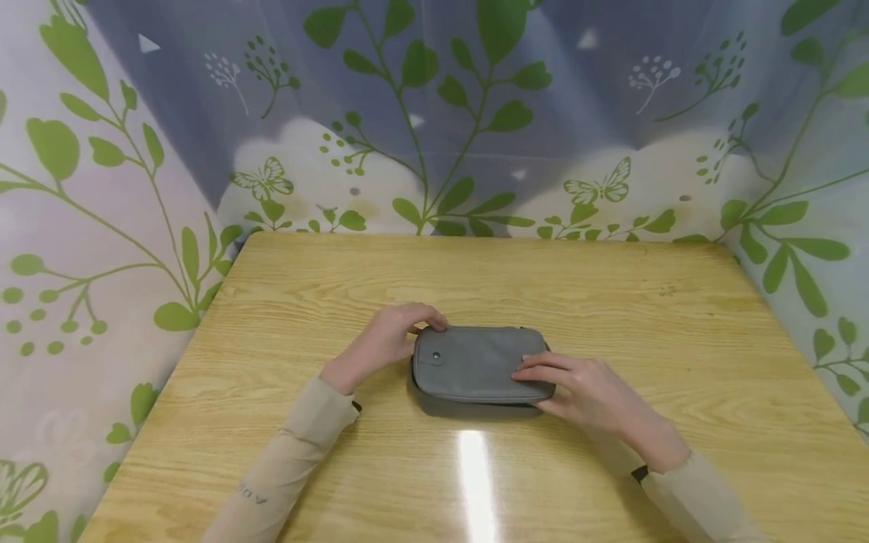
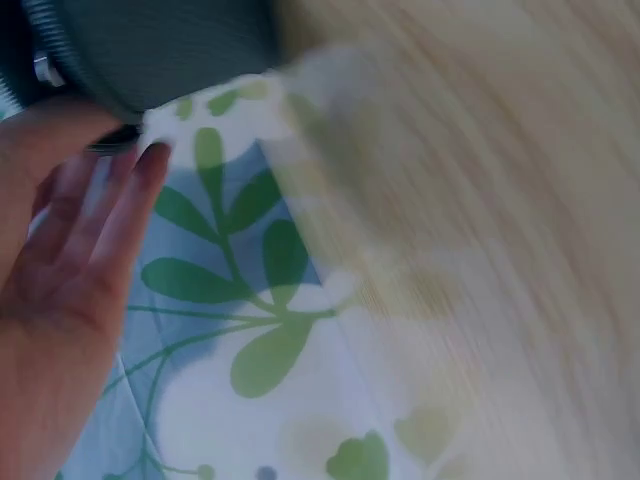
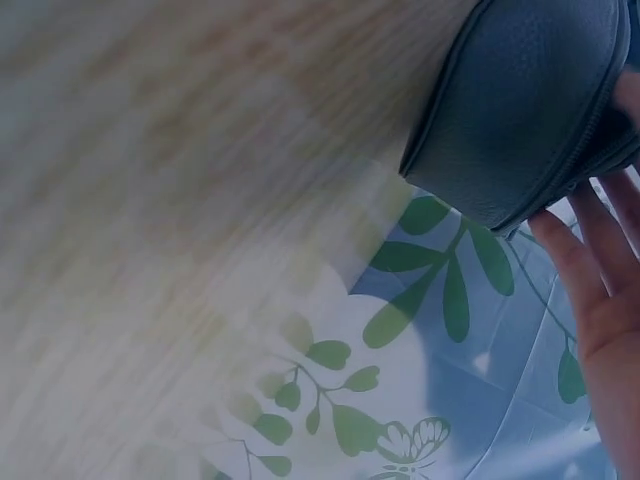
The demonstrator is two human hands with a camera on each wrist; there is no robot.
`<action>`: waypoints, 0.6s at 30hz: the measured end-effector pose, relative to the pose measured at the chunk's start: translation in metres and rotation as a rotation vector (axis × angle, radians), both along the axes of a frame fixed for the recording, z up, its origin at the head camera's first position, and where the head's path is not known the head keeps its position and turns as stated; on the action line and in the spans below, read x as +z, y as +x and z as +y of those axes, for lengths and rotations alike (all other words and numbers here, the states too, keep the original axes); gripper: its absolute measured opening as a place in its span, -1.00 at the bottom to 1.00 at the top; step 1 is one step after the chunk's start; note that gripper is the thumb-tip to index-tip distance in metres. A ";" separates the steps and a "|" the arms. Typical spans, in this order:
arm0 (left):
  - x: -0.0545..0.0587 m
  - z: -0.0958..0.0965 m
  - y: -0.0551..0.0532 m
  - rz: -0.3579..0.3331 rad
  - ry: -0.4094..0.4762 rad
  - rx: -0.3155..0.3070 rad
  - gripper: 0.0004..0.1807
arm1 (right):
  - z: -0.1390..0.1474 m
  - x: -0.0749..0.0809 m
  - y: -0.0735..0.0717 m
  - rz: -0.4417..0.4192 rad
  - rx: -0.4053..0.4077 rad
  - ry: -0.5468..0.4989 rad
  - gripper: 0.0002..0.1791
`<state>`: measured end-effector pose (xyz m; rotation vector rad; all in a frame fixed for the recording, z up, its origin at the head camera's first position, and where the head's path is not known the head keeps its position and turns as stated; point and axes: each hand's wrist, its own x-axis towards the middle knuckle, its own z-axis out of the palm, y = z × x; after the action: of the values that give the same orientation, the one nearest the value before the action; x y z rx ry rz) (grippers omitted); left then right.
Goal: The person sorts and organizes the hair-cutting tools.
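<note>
A grey zippered pouch (image 1: 475, 366) with rounded corners and a small round stud on its lid lies on the wooden table. Its lid stands slightly apart from the base along the front, and the unzipped edge shows in the right wrist view on the pouch side (image 3: 530, 110). My left hand (image 1: 388, 338) grips the back left corner, fingers bent over the lid's edge; the left wrist view has the thumb beside the zipper. On the right end, my right hand (image 1: 591, 392) holds the lid, fingers on top and thumb at the front edge. The pouch's inside is hidden.
The wooden table (image 1: 326, 279) extends around the pouch, with a bright light reflection in front of it. A leaf-patterned curtain (image 1: 434, 151) hangs behind the table's far edge, and similar printed cloth flanks both sides.
</note>
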<state>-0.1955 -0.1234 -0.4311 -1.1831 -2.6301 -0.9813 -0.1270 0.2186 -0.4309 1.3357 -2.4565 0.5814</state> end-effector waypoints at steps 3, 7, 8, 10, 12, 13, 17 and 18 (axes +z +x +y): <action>0.001 -0.003 0.003 -0.140 0.026 -0.008 -0.55 | 0.001 -0.002 0.001 0.002 0.016 -0.027 -0.52; 0.000 -0.008 0.006 -0.288 0.064 -0.035 -0.47 | 0.000 -0.003 0.002 0.016 0.038 -0.048 -0.54; 0.000 -0.009 0.006 -0.319 0.070 -0.045 -0.48 | 0.000 -0.003 0.002 0.022 0.039 -0.048 -0.53; -0.001 -0.011 0.008 -0.377 0.077 -0.059 -0.46 | 0.000 -0.003 0.003 0.029 0.037 -0.047 -0.50; -0.001 -0.011 0.010 -0.418 0.079 -0.068 -0.43 | -0.001 -0.004 0.004 0.031 0.035 -0.048 -0.49; -0.001 -0.011 0.010 -0.433 0.080 -0.065 -0.42 | -0.001 -0.004 0.004 0.029 0.032 -0.051 -0.49; 0.001 -0.009 0.011 -0.445 0.077 -0.041 -0.42 | 0.000 -0.003 0.002 0.032 0.018 -0.073 -0.55; 0.002 -0.008 0.011 -0.443 0.069 -0.029 -0.44 | 0.001 -0.002 0.000 0.038 0.004 -0.081 -0.58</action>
<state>-0.1847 -0.1310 -0.4293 -1.0959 -2.8727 -1.4774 -0.1265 0.2192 -0.4330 1.3085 -2.3740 0.6431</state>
